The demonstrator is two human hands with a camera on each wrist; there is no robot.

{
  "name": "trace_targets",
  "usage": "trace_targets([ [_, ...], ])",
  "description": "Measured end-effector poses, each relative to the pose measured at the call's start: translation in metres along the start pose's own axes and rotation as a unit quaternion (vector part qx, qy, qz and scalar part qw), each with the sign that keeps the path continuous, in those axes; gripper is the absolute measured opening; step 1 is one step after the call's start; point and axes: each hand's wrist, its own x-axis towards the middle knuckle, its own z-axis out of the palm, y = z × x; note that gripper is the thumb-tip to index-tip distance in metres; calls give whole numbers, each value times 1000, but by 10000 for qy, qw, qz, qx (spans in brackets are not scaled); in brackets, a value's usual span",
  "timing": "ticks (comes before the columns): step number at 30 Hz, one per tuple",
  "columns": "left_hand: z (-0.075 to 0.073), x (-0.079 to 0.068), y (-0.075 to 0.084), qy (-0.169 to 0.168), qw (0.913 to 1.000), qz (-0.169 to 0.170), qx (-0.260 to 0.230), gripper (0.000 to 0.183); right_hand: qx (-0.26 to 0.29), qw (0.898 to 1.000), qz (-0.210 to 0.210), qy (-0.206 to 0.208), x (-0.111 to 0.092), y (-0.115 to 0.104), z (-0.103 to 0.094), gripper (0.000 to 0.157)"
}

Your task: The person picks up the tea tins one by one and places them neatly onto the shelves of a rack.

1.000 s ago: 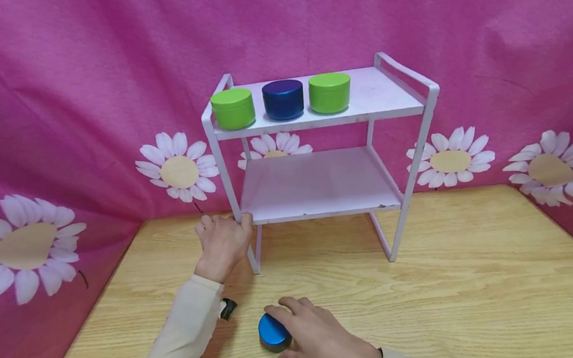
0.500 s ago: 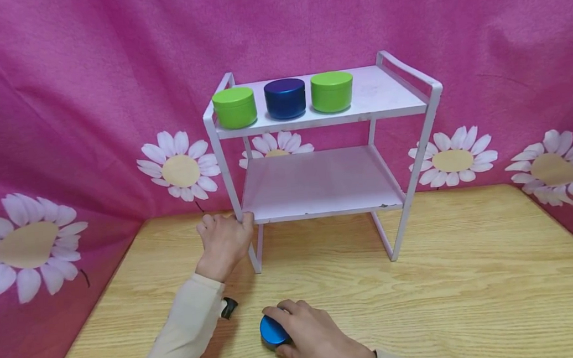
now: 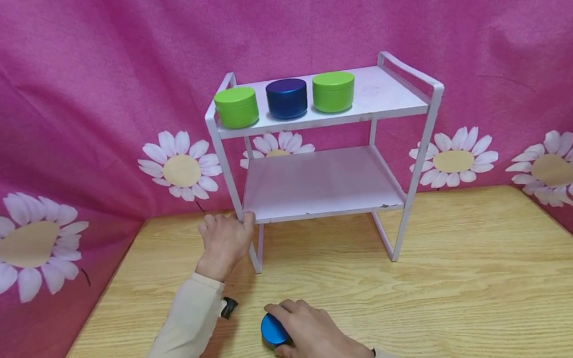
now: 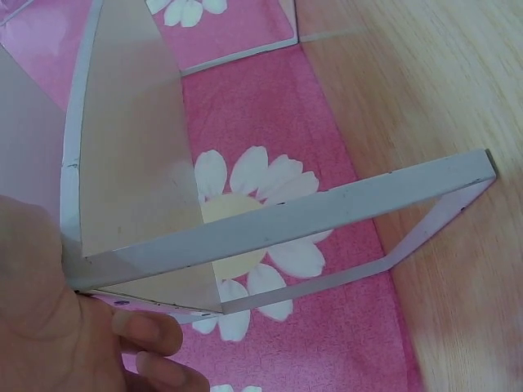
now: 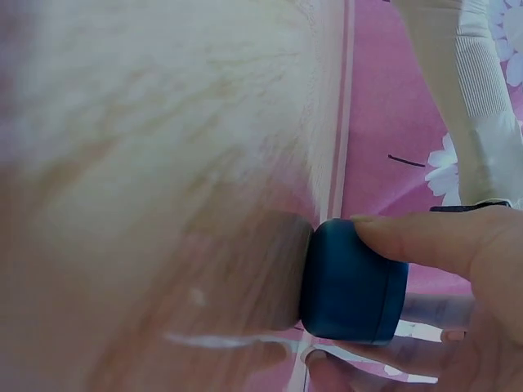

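A round blue tin (image 3: 273, 329) stands on the wooden table near the front. My right hand (image 3: 314, 335) holds it, with the thumb on one side and the fingers on the other, as the right wrist view also shows. Farther back is a white two-tier rack (image 3: 327, 190). My left hand (image 3: 226, 241) grips its front left leg at the lower shelf's corner; in the left wrist view the thumb and curled fingers (image 4: 147, 331) lie either side of the frame. On the upper shelf sit a green tin (image 3: 237, 109), a dark blue tin (image 3: 287, 100) and another green tin (image 3: 334, 93), in a row.
A pink cloth (image 3: 85, 76) with white daisies hangs behind and along both sides of the table (image 3: 449, 289). Raised rails (image 3: 411, 70) edge the upper shelf's two ends. A small black piece (image 3: 229, 308) juts out by the left wrist.
My right hand has closed in on the blue tin, its fingers and thumb now against it. The left hand keeps its hold on the rack. The view has shifted very slightly.
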Motion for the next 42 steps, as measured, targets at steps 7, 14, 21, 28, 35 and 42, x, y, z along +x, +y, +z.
trace_targets([
  [7,-1,0,1,58,10000,49,5,53,130,9998,106,-83,1,0,-1,59],
  [14,-1,1,1,94,9999,75,-6,52,165,9998,130,46,1,1,-2,54],
  [21,0,0,0,-21,10000,-22,-79,52,280,9994,106,144,-1,1,-2,54],
  [28,1,0,-1,14,10000,-67,-67,51,485,9984,162,244,-1,-1,-4,52],
  [35,0,0,-1,-14,9999,-67,-77,51,481,9984,168,243,-1,-1,-4,54],
  [42,-1,0,0,-57,9999,-69,-92,51,384,9986,93,364,-1,-1,-5,54],
])
